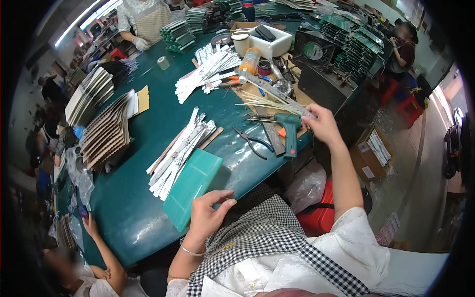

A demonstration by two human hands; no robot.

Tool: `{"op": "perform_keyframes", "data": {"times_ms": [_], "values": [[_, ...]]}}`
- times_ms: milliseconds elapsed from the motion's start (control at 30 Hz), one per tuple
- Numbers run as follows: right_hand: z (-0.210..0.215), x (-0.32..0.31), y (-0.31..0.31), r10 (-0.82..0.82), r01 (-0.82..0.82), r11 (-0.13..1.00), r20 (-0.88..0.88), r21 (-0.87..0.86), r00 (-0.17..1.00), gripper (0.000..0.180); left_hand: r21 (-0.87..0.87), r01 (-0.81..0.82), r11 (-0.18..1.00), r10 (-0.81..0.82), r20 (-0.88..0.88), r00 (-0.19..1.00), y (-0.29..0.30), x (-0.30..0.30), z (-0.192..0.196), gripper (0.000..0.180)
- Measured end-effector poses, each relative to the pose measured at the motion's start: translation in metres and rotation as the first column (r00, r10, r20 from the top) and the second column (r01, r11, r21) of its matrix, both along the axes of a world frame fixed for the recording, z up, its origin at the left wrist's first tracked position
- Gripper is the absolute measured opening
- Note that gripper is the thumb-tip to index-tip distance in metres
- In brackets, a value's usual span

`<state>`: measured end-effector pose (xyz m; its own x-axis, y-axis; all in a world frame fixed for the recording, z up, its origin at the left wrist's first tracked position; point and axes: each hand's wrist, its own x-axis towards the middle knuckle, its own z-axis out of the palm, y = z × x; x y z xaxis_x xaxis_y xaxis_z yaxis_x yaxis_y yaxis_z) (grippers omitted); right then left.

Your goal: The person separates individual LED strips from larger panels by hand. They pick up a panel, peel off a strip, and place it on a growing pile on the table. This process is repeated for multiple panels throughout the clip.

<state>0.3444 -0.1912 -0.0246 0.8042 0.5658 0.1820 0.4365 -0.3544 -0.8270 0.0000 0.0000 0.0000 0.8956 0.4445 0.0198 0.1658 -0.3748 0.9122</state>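
Observation:
My right hand (322, 124) is closed on the near end of a long grey ruler-like strip (283, 94) at the table's right edge. Just below it lies a green glue gun (289, 131) with an orange trigger. My left hand (208, 213) hangs over the table's front edge, its thumb and forefinger loosely curved and slightly apart, with nothing visible between them. Next to it is a flat green rectangular board (193, 185), and behind that a pile of white printed strips (180, 153). Dark-handled pliers (253, 142) lie between the pile and the glue gun.
A second strip pile (208, 69), an orange-yellow bottle (251, 59) and a white foam box (272, 43) stand farther back. A black fan (312, 49) and green stacks (360, 49) are at right, card stacks (106, 129) at left. A co-worker's arm (106, 252) reaches in at lower left.

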Motion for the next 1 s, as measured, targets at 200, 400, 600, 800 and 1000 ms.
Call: {"op": "perform_keyframes", "data": {"times_ms": [200, 400, 600, 800, 1000], "values": [[0.006, 0.040, 0.012, 0.013, 0.188, 0.951, 0.639, -0.246, 0.769, 0.007, 0.260, -0.114, 0.959, 0.093, 0.089, 0.992, 0.011, -0.020, 0.015, 0.021], [-0.008, 0.013, 0.038, 0.006, -0.006, 0.963, 0.000, 0.269, 1.000, 0.013, 0.451, -0.399, 0.798, 0.382, 0.133, 0.915, 0.112, -0.043, 0.017, 0.032], [0.014, -0.108, 0.097, 0.600, -0.151, 0.784, -0.674, 0.602, 0.431, 0.024, 0.710, -0.160, 0.686, 0.396, -0.180, 0.900, 0.195, -0.038, -0.045, 0.077], [0.007, -0.215, 0.111, 0.628, -0.297, 0.734, -0.777, 0.610, -0.045, 0.032, 0.232, -0.158, 0.960, 0.163, 0.000, 0.987, 0.172, -0.001, -0.036, 0.054], [0.008, -0.260, 0.160, 0.643, -0.545, 0.625, -0.764, 0.559, -0.046, 0.034, -0.554, 0.139, 0.821, -0.114, 0.081, 0.990, 0.103, -0.002, 0.025, 0.039]]}}
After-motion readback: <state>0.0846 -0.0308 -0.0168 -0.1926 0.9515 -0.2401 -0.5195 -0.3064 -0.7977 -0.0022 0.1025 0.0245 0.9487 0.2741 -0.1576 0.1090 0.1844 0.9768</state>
